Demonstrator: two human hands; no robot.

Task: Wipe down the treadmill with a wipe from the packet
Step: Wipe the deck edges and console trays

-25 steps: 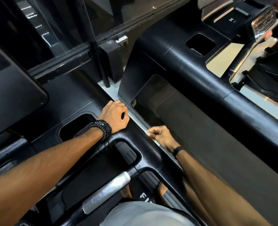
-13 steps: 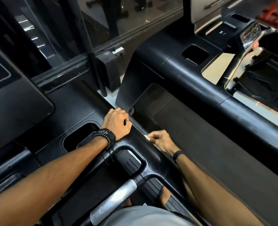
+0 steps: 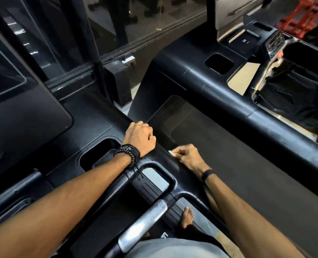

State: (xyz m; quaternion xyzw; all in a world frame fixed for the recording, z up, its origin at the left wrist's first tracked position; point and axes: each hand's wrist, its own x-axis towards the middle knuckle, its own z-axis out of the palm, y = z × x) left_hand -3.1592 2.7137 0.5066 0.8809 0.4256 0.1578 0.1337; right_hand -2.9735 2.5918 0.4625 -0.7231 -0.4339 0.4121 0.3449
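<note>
Since the earlier frames the right hand (image 3: 187,157) has slid a little further forward along the outer edge of the treadmill (image 3: 165,161) frame, while the left hand (image 3: 140,138) has kept its place on the top of the same frame.

We count two hands, two treadmills, two square cup pockets and one wipe. The near pocket (image 3: 94,155) lies just beside the left wrist; the second pocket (image 3: 218,63) is in the console of the neighbouring treadmill (image 3: 229,101) on the right. Between the two machines runs the dark belt (image 3: 247,174) of the neighbour.

The left hand is closed into a loose fist, its fingers curled over the far rim of the black frame, and it rests there; we see nothing inside it. On this wrist sit dark beaded bracelets (image 3: 128,152).

The right hand is nearly closed. Its thumb and first fingers pinch a small white wipe (image 3: 171,152) and press it against the side edge of the frame. Only a small corner of the wipe shows past the fingertips, so we cannot tell how it is folded. A black band (image 3: 207,174) goes around the right wrist.

Lower down we see one silver handlebar grip (image 3: 145,226) and one bare foot (image 3: 187,216) on the deck.
</note>
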